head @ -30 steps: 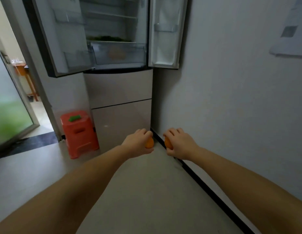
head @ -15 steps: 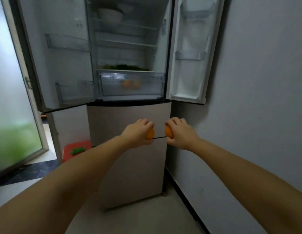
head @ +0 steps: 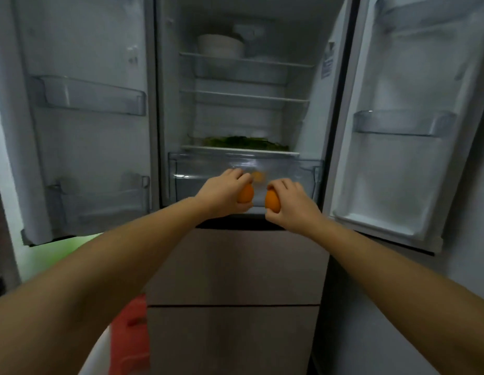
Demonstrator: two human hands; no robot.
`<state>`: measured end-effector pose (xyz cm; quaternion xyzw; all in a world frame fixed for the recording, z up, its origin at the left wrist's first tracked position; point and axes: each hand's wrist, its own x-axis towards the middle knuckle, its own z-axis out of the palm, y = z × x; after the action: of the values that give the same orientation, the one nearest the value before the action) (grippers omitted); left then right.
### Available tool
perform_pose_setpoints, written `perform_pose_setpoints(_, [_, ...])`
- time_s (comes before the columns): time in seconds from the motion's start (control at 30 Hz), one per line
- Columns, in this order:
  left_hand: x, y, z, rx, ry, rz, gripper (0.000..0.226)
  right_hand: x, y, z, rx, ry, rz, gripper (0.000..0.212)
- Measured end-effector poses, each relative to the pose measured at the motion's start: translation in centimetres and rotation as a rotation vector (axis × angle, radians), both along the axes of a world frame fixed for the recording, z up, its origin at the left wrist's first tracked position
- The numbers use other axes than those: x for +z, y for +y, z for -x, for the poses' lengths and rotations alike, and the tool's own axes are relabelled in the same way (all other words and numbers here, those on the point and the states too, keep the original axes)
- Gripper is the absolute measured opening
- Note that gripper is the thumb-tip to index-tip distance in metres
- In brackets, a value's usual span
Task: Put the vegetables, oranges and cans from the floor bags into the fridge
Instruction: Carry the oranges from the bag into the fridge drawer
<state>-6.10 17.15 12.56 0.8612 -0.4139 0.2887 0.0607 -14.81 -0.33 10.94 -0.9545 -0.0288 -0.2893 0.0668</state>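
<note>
The left hand (head: 221, 194) grips one orange (head: 246, 194) and the right hand (head: 291, 203) another orange (head: 272, 200), both now raised before the clear drawer (head: 194, 169) holding a third orange (head: 257, 175), in a fridge (head: 235, 266) nearer than earlier, greens (head: 243, 142) above.

blue-and-white sticker (head: 327, 66) on the fridge's inner right wall — print too blurred to read

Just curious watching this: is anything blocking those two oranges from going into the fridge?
Both doors are open. The left hand and right hand each hold an orange before the clear drawer. Its front wall stands between them and the orange inside; whether it is pulled out is unclear.
</note>
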Motion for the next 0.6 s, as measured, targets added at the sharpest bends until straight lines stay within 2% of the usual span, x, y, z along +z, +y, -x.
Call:
perform_pose_setpoints(0.17, [3.1,-4.1,-10.3,-0.024,-0.086,0.12,0.061,2.5,-3.3,-10.6,0.066,-0.122,-0.029,0.055])
perform_pose_setpoints(0.3, [7.7,-7.2,-18.2,-0.043,-0.134,0.19,0.062,8.1,-5.9,-18.5,0.087,-0.245,0.01,0.055])
perform_pose_setpoints(0.37, [10.0,-8.8,-21.8,-0.041,-0.087,0.208,0.063,10.9,-7.1,-22.1,0.088,-0.285,-0.015,0.056])
perform_pose_setpoints(0.47, [11.6,-10.7,-26.9,0.04,0.079,0.037,0.057,13.5,-8.8,-27.3,0.098,-0.113,-0.017,0.052])
perform_pose_setpoints(0.6, [10.8,-11.3,-33.0,0.257,0.361,-0.397,0.027,13.7,-9.7,-33.7,0.162,0.358,0.135,0.046])
